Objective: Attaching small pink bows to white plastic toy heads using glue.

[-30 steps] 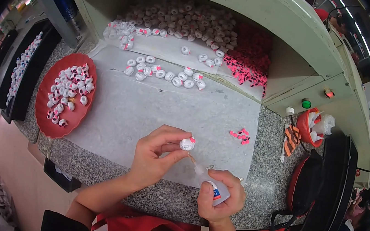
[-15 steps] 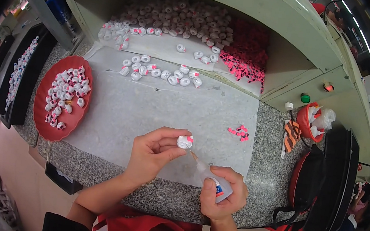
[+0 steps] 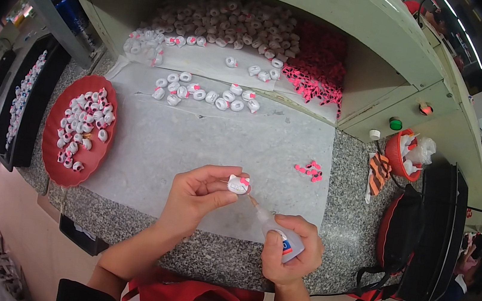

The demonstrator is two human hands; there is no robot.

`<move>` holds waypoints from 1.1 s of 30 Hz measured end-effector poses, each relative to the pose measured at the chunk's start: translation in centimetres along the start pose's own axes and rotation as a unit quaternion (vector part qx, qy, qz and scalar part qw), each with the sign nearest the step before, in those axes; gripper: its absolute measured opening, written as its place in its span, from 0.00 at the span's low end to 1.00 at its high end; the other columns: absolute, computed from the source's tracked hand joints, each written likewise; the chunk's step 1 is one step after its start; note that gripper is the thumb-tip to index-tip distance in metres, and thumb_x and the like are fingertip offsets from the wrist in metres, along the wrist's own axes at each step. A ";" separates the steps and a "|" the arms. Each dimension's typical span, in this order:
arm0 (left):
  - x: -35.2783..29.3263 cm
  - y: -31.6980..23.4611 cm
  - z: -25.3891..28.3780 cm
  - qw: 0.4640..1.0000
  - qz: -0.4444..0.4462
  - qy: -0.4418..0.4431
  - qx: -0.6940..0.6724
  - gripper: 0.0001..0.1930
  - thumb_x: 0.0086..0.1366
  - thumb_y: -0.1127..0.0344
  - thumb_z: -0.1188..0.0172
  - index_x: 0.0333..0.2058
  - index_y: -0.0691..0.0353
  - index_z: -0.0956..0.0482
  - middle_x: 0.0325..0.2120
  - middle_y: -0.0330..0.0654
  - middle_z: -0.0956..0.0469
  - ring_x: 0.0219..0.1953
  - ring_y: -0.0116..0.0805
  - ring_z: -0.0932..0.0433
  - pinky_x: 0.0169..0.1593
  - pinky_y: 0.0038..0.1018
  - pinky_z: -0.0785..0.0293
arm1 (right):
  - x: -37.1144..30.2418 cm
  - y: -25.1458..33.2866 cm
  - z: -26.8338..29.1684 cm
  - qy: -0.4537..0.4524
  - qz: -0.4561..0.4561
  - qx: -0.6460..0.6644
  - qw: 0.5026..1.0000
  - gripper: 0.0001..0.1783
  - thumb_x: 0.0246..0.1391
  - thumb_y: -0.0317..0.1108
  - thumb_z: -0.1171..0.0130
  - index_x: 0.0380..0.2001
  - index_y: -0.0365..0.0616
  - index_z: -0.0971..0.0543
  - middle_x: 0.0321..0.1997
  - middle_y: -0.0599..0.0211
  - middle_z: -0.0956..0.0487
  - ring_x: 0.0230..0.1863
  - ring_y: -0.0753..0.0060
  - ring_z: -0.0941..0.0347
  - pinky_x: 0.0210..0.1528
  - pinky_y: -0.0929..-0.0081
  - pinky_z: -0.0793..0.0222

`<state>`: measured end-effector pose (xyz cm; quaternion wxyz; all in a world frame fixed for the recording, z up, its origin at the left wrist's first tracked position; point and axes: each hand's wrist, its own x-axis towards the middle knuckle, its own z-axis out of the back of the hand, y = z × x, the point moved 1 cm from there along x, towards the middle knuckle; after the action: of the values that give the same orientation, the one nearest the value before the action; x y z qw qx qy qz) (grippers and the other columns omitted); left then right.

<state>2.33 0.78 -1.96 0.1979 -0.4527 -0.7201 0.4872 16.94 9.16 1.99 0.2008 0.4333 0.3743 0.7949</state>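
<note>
Pinched in the fingers of my left hand (image 3: pixel 193 196) is a small white cat-shaped head (image 3: pixel 238 184) with a pink bow, its face turned upward. My right hand (image 3: pixel 295 250) grips a translucent squeeze bottle (image 3: pixel 283 240) with a blue and red label. The bottle's thin nozzle points up and left, its tip close beside the lower right of the head; I cannot tell whether they touch. On the white sheet (image 3: pixel 153 133) to the right lie several small pink pieces (image 3: pixel 310 171). Several more white heads (image 3: pixel 211 96) lie in rows farther back.
At the left stands a red dish (image 3: pixel 49 148) holding many white heads. A pale green shelf (image 3: pixel 378 107) at the back holds heaps of white heads and pink pieces. On the right are a red basket (image 3: pixel 394 154) with bottles, a striped cloth (image 3: pixel 378 173) and a black bag (image 3: pixel 399 230).
The cat head has turned in my left fingers, so its face and bow now show. The bottle has stayed near it. The view has shifted slightly.
</note>
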 end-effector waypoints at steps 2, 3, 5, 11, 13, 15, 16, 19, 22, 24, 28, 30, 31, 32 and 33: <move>0.1 0.1 0.0 1.000 -0.002 0.001 -0.001 0.19 0.50 0.83 0.45 0.43 0.69 0.31 0.38 0.50 0.26 0.40 0.39 0.25 0.45 0.29 0.29 | -0.1 0.1 0.1 0.016 -0.049 -0.011 0.999 0.10 0.39 0.29 0.45 0.27 0.35 0.28 0.24 0.58 0.25 0.22 0.73 0.29 0.25 0.80 0.33; 0.1 0.0 0.0 1.000 -0.004 0.001 -0.002 0.19 0.49 0.83 0.45 0.43 0.69 0.31 0.38 0.50 0.26 0.40 0.39 0.25 0.45 0.28 0.29 | -0.1 0.1 0.1 0.015 -0.045 -0.014 0.999 0.10 0.39 0.28 0.45 0.27 0.35 0.28 0.24 0.59 0.25 0.22 0.73 0.29 0.24 0.81 0.33; 0.0 -0.1 0.0 1.000 -0.007 0.002 -0.003 0.19 0.49 0.83 0.45 0.43 0.69 0.31 0.38 0.50 0.26 0.40 0.39 0.25 0.45 0.28 0.29 | 0.0 0.1 0.2 0.013 -0.040 -0.017 0.999 0.10 0.39 0.28 0.45 0.27 0.35 0.28 0.24 0.59 0.25 0.21 0.74 0.29 0.24 0.81 0.34; 0.1 -0.1 0.0 1.000 -0.014 0.001 -0.005 0.19 0.50 0.83 0.46 0.44 0.69 0.31 0.39 0.51 0.26 0.41 0.38 0.25 0.45 0.28 0.29 | 0.5 -0.3 0.0 -0.005 0.037 -0.003 0.999 0.11 0.35 0.24 0.44 0.28 0.35 0.27 0.17 0.63 0.28 0.12 0.75 0.36 0.14 0.81 0.42; 0.1 -0.1 0.0 1.000 -0.010 -0.002 -0.002 0.20 0.50 0.83 0.46 0.44 0.69 0.31 0.39 0.51 0.27 0.41 0.38 0.25 0.45 0.29 0.29 | 0.6 -0.1 0.1 0.008 0.025 0.005 1.000 0.10 0.35 0.24 0.44 0.27 0.35 0.27 0.17 0.63 0.28 0.12 0.74 0.35 0.15 0.81 0.41; 0.0 -0.1 0.0 1.000 -0.010 0.007 0.000 0.20 0.50 0.83 0.46 0.44 0.69 0.31 0.39 0.51 0.27 0.41 0.39 0.25 0.46 0.29 0.30 | 0.5 0.0 0.1 0.011 0.012 0.012 1.000 0.10 0.35 0.24 0.44 0.27 0.35 0.27 0.17 0.63 0.28 0.12 0.74 0.35 0.15 0.81 0.41; 0.0 -0.1 -0.1 1.000 -0.010 0.009 0.000 0.20 0.50 0.83 0.46 0.44 0.69 0.31 0.39 0.51 0.27 0.41 0.39 0.25 0.46 0.29 0.30 | 0.5 0.0 0.1 0.013 -0.001 0.018 1.000 0.10 0.35 0.25 0.44 0.27 0.35 0.27 0.17 0.63 0.28 0.13 0.73 0.34 0.15 0.81 0.40; 0.0 0.0 -0.2 1.000 0.002 0.018 -0.001 0.20 0.50 0.83 0.46 0.44 0.69 0.31 0.39 0.51 0.27 0.41 0.39 0.25 0.46 0.29 0.30 | 0.5 0.1 0.2 0.006 -0.009 0.018 1.000 0.10 0.36 0.25 0.43 0.28 0.35 0.26 0.18 0.62 0.27 0.14 0.75 0.32 0.16 0.81 0.39; 0.1 0.1 -0.4 1.000 0.000 0.025 -0.003 0.20 0.50 0.83 0.46 0.44 0.70 0.31 0.39 0.51 0.27 0.41 0.39 0.25 0.47 0.30 0.30 | 0.2 -0.2 0.7 0.001 -0.068 0.008 0.998 0.11 0.40 0.32 0.44 0.27 0.35 0.26 0.21 0.62 0.24 0.20 0.77 0.29 0.22 0.83 0.35; 0.0 0.3 0.1 1.000 0.001 -0.006 0.005 0.20 0.49 0.84 0.47 0.44 0.70 0.31 0.39 0.51 0.27 0.41 0.40 0.25 0.47 0.31 0.30 | 1.1 -0.4 1.5 -0.048 -0.175 0.058 0.982 0.13 0.40 0.32 0.44 0.30 0.35 0.27 0.22 0.63 0.25 0.19 0.76 0.30 0.22 0.83 0.35; -0.1 0.0 0.0 1.000 -0.007 -0.011 0.001 0.19 0.49 0.84 0.47 0.43 0.71 0.31 0.39 0.51 0.26 0.40 0.40 0.25 0.47 0.32 0.30 | 3.7 -4.1 4.2 -0.112 -0.368 0.182 0.905 0.15 0.40 0.27 0.44 0.34 0.36 0.30 0.23 0.66 0.27 0.21 0.76 0.31 0.24 0.82 0.33; -0.2 0.1 -0.1 1.000 0.006 -0.011 0.008 0.19 0.49 0.84 0.47 0.43 0.71 0.31 0.38 0.50 0.26 0.40 0.40 0.25 0.48 0.32 0.30 | 3.2 -7.0 4.0 -0.118 -0.353 0.190 0.908 0.15 0.39 0.25 0.45 0.35 0.38 0.31 0.24 0.66 0.27 0.23 0.76 0.31 0.25 0.81 0.32; 0.0 0.3 -0.1 1.000 0.007 -0.006 0.005 0.19 0.49 0.84 0.47 0.43 0.71 0.31 0.38 0.50 0.26 0.40 0.40 0.25 0.48 0.32 0.30 | 2.8 -8.7 3.9 -0.119 -0.342 0.201 0.910 0.16 0.38 0.22 0.45 0.36 0.40 0.32 0.25 0.65 0.27 0.25 0.76 0.30 0.26 0.81 0.31; 0.2 0.4 -0.2 1.000 0.004 -0.004 0.002 0.19 0.49 0.83 0.47 0.43 0.71 0.31 0.38 0.50 0.26 0.40 0.40 0.25 0.47 0.31 0.30 | 2.6 -9.8 3.7 -0.100 -0.362 0.171 0.911 0.12 0.37 0.20 0.45 0.30 0.41 0.30 0.28 0.65 0.26 0.30 0.76 0.30 0.30 0.79 0.31; 0.3 0.6 -0.2 1.000 0.003 -0.003 0.000 0.19 0.49 0.83 0.47 0.43 0.70 0.31 0.37 0.49 0.26 0.40 0.39 0.25 0.46 0.30 0.29 | 2.8 -10.3 3.3 -0.104 -0.361 0.168 0.911 0.12 0.37 0.20 0.45 0.30 0.41 0.30 0.28 0.65 0.26 0.30 0.76 0.30 0.30 0.79 0.31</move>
<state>2.58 1.19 -2.41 0.1941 -0.4531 -0.7194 0.4894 18.18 18.90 -3.28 0.4361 0.3757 0.6106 0.5440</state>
